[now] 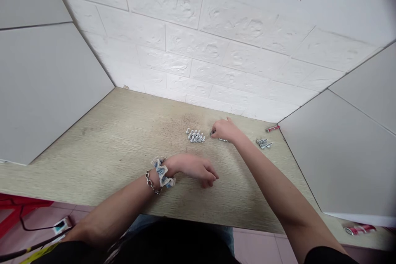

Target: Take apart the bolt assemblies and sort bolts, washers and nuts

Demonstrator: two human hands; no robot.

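Observation:
My right hand (224, 130) reaches over the wooden tabletop, its thumb and finger pinched on a small dark-and-silver metal fastener (212, 133). Its exact kind is too small to tell. Partly covered by that hand, a short row of small silver fasteners (223, 140) sits on the wood. Just left of it, silver bolts (195, 136) stand close together in several rows. My left hand (198, 169) rests nearer to me with its fingers curled and fingertips together, nothing visible in them. A loose pile of silver bolts (264, 143) lies to the right of my right hand.
A red-and-silver cylinder (272, 128) lies at the back right, and another red cylinder (359, 229) at the front right. White brick-pattern wall (192, 66) closes off the back of the tabletop (123, 132). Grey panels stand left (55, 90) and right (346, 156).

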